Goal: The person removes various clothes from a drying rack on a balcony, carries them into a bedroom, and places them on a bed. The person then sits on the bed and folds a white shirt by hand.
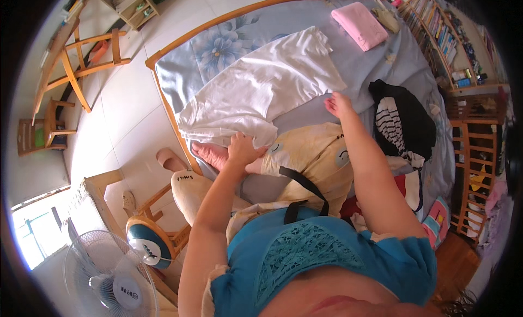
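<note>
A white garment (269, 75), probably a shirt, lies spread across the bed with soft wrinkles. My left hand (244, 150) touches its near left edge, just above my bare foot (210, 154); whether the fingers pinch the fabric is hard to see. By the garment's near right corner is my right hand (339, 105), its fingers loosely curled and slightly apart, with no cloth plainly in them. My bent leg in yellow printed trousers (310, 149) rests on the bed right below the garment.
The bed (222, 43) has a blue floral sheet and wooden frame. A folded pink cloth (359, 26) lies at the far right, black clothing (408, 116) nearer. Left stand a wooden chair (75, 67), a round stool (151, 241) and an electric fan (112, 280). A bookshelf (441, 35) stands right.
</note>
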{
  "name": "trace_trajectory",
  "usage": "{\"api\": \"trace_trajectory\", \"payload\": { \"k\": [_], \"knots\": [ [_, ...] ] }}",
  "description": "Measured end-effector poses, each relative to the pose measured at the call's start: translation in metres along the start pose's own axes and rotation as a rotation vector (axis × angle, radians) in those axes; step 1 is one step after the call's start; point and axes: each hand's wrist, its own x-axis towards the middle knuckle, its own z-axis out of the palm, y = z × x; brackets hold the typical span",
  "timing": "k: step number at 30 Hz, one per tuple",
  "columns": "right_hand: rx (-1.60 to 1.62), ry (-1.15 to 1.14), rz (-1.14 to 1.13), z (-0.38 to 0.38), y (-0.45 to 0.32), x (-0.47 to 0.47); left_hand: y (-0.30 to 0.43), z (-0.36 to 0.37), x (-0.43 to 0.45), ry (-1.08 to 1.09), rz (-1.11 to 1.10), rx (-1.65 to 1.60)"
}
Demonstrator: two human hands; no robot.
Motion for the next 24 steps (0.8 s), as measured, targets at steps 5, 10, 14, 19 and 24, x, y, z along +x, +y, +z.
{"api": "trace_trajectory", "payload": {
  "k": [5,10,14,19,24],
  "knots": [
    [0.149,0.0,0.205,0.012,-0.012,0.029,0.009,0.014,0.006,0.046,-0.091,-0.214],
    [0.232,-0.201,-0.05,0.017,-0.081,0.09,0.025,0.002,0.032,-0.048,0.033,-0.139],
    [0.157,-0.621,-0.433,0.166,-0.175,-0.094,-0.044,0.032,0.052,0.164,0.031,-0.751],
    [-0.53,-0.124,-0.594,0.087,-0.2,0.108,-0.059,0.048,0.1,-0.129,0.047,-1.094],
    [-0.49,0.244,-0.428,0.124,-0.147,0.121,-0.069,0.035,0.093,-0.091,0.091,-0.833]
  ]
}}
